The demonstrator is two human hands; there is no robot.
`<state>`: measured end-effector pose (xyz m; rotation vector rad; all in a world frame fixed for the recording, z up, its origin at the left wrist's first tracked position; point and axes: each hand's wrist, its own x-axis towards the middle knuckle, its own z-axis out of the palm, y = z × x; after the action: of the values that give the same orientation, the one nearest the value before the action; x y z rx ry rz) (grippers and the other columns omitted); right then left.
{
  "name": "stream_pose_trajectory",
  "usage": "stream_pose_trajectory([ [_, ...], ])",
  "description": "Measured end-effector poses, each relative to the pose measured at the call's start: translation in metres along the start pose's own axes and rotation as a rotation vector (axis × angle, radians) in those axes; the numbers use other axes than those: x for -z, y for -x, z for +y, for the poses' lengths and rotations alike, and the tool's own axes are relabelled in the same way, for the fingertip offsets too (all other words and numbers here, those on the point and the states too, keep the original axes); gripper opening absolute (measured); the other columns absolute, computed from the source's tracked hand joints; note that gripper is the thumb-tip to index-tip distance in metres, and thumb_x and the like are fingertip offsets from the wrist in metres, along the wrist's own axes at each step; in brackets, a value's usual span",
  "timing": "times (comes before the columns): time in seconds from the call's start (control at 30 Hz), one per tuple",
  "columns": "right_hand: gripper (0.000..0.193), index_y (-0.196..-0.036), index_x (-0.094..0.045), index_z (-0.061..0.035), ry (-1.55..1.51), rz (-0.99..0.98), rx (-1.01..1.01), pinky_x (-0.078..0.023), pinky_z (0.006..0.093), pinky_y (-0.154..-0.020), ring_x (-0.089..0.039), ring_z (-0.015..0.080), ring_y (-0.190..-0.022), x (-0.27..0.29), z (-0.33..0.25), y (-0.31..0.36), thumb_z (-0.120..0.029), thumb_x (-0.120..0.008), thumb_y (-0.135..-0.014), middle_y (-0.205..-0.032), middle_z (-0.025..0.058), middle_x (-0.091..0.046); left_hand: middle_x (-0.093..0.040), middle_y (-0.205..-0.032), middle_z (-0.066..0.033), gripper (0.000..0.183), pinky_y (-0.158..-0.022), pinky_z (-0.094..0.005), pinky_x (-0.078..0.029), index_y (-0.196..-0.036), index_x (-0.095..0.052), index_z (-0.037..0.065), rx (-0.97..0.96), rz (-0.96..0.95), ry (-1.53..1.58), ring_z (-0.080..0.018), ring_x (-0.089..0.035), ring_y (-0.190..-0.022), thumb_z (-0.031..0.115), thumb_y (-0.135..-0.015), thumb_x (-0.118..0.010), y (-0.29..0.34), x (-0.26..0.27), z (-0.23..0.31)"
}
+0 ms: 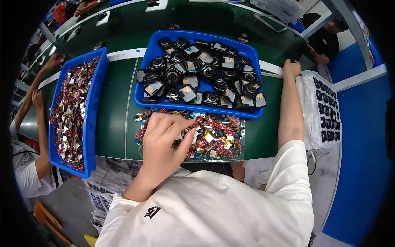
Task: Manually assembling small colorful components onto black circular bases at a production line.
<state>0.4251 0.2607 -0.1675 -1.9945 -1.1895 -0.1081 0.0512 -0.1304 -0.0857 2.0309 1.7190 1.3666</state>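
Observation:
My left hand (162, 140) is over a clear plastic tray (193, 159) heaped with small red circuit boards (220, 146) with white, yellow and blue parts. Its thumb and index finger are bent toward each other with a gap between the tips, and no held piece shows. My right arm stretches far forward along the right side. At its end my right hand (292, 68) is curled closed by the green belt's edge, its fingertips hidden. Between my arms a blue tray (197, 108) holds many black smartwatch bodies (209, 73), lying in a jumble.
A long blue bin (92, 111) full of similar small boards stands to the left, beside another person's arms (39, 119). Rows of black watch parts (328, 109) lie on white sheeting at right. Another person (323, 43) is beyond my right hand. Loose pieces lie on the green belt (197, 22).

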Motion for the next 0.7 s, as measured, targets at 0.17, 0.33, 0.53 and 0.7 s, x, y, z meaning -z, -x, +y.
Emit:
stream_pose_trajectory([
  [0.17,0.046,-0.112,-0.066,-0.0008,-0.036,-0.011,0.030,-0.042,0.0404,-0.099,-0.062,0.0352,-0.106,0.010,-0.002,0.017,-0.026,-0.062,-0.074,-0.109,0.0181,-0.068,-0.060,-0.090,-0.0058,0.019,-0.072,-0.0361,-0.043,-0.091,-0.069,0.003,-0.062,-0.020,-0.128,-0.0259,-0.052,-0.084,0.002,-0.072,-0.072,-0.005,-0.017,-0.010],
  [0.33,0.029,-0.102,-0.069,-0.0016,-0.337,-0.258,0.209,-0.047,0.0328,-0.090,-0.066,0.0228,-0.097,0.052,-0.026,0.052,-0.019,-0.064,-0.081,-0.099,0.0117,-0.070,-0.058,-0.083,-0.0038,0.013,-0.071,-0.0373,-0.040,-0.086,-0.068,0.005,-0.066,-0.102,-0.130,-0.0242,-0.052,-0.080,0.008,-0.074,-0.072,-0.005,-0.024,-0.015],
  [0.53,0.017,-0.101,-0.067,0.0016,-0.845,-0.863,0.449,-0.049,0.0248,-0.079,-0.063,0.0138,-0.089,0.173,-0.097,0.181,-0.008,-0.064,-0.087,-0.097,0.0087,-0.068,-0.065,-0.077,-0.0032,0.011,-0.068,-0.0334,-0.042,-0.082,-0.071,0.007,-0.052,0.009,0.036,-0.0210,-0.056,-0.073,0.005,-0.072,-0.074,-0.007,-0.018,-0.015],
  [0.7,0.019,-0.105,-0.067,0.0023,-0.879,-0.992,0.647,-0.051,0.0248,-0.067,-0.063,0.0135,-0.082,0.224,-0.113,0.275,-0.007,-0.063,-0.088,-0.102,0.0124,-0.068,-0.071,-0.079,-0.0064,0.016,-0.066,-0.0299,-0.046,-0.083,-0.074,0.006,-0.048,0.009,0.478,-0.0183,-0.060,-0.070,0.002,-0.068,-0.078,-0.008,-0.002,-0.011],
])
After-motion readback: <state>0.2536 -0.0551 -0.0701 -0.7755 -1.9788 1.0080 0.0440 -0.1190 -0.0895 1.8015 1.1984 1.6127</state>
